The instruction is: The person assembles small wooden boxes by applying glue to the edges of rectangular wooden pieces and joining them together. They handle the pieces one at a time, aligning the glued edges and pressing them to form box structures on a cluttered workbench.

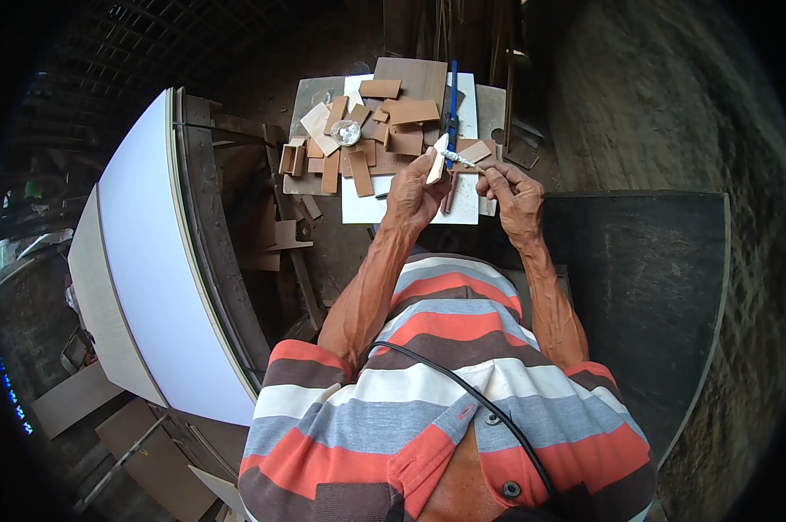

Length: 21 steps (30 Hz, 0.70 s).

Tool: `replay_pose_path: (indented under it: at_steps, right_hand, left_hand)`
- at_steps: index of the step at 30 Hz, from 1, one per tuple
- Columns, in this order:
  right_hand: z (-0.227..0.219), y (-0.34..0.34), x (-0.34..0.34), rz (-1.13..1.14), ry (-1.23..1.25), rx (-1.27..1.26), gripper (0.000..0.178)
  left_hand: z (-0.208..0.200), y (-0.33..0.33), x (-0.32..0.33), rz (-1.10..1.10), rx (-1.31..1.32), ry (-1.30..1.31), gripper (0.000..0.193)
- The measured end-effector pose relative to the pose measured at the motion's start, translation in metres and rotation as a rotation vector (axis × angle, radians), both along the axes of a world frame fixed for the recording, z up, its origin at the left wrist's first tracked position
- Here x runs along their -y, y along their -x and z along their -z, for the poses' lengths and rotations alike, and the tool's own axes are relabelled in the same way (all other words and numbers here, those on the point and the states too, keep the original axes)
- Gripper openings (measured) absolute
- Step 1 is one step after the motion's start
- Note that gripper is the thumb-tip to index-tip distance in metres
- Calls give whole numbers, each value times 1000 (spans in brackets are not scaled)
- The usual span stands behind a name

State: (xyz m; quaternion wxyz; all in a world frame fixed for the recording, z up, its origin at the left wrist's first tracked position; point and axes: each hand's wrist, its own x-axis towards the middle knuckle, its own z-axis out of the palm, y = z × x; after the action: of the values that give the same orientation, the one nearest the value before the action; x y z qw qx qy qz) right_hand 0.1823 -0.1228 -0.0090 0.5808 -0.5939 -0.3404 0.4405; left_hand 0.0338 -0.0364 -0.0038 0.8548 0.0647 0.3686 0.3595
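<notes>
My left hand (413, 193) pinches a small pale wooden piece (436, 168), held up over the near part of the worktop. White paste coats its upper end. In the closed fingers of my right hand (518, 200) is a thin stick (465, 162), its tip thick with the same white paste and very close to the piece; whether they touch I cannot tell. A small clear cup (346, 132) with white paste stands among many brown wooden pieces (410, 111), beyond my left hand.
A white board (363, 209) lies under the pieces, with a long blue bar (453, 100) across its right part. At left stands a large white panel (145, 235). A dark board (641, 296) is on the right, and offcuts (280, 235) lie lower down, left of the worktop.
</notes>
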Motion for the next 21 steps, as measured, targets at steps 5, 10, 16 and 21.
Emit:
replay_pose_path:
  at_steps: [5,10,16,21]
  right_hand:
    - [-12,3,8,-45,27,52,18]
    - [-22,1,14,-141,35,66,19]
    - [-8,1,9,-8,-33,-29,19]
    - [-11,5,12,-129,4,25,18]
  left_hand:
    - [-1,-1,-1,-16,7,10,19]
    - [-6,-2,2,-81,-60,38,19]
    - [-7,-2,2,-45,-13,42,20]
    - [22,11,-1,-15,48,-64,20]
